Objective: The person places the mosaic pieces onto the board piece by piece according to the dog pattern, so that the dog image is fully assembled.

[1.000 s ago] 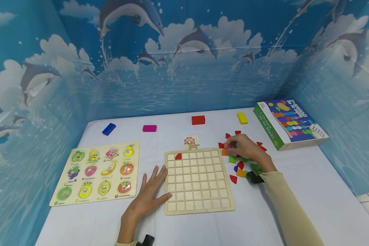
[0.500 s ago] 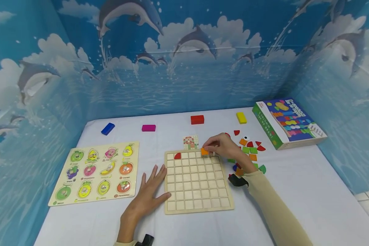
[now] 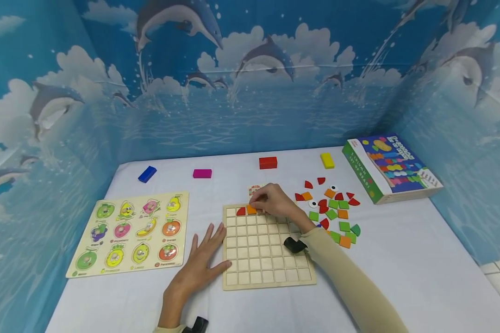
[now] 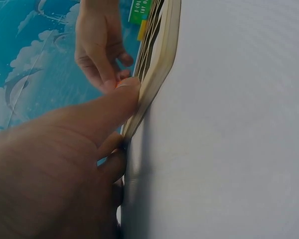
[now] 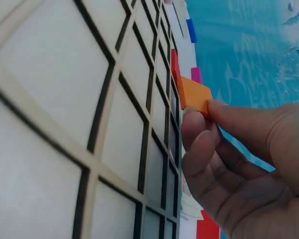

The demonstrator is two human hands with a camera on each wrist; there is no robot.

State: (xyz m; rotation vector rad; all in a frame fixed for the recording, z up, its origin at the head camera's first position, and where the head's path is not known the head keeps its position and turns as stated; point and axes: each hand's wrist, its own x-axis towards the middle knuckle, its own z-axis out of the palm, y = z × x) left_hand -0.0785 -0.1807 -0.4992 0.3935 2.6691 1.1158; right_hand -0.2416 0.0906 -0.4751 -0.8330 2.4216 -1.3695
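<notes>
My right hand (image 3: 272,201) pinches an orange square tile (image 5: 194,94) between thumb and fingertips at the top row of a wooden grid board (image 3: 254,266). In the right wrist view the tile tilts against the grid, just beside a red quarter-circle tile (image 3: 241,211) lying in a top-row cell. My left hand (image 3: 200,259) lies with fingers spread along the board's left edge, its thumb touching the rim. Behind the board, a small pattern card (image 3: 254,188) is partly covered by my right hand.
Loose red, green and orange tiles (image 3: 332,214) lie right of the board, with round eye pieces (image 3: 313,204). A fruit puzzle board (image 3: 127,236) lies at left. Blue (image 3: 147,174), magenta (image 3: 202,173), red (image 3: 268,163) and yellow blocks (image 3: 327,160) line the back, near a game box (image 3: 393,167).
My right hand has moved left from the loose tiles to the board's top row, carrying an orange tile to beside the red one. My left hand has stayed put.
</notes>
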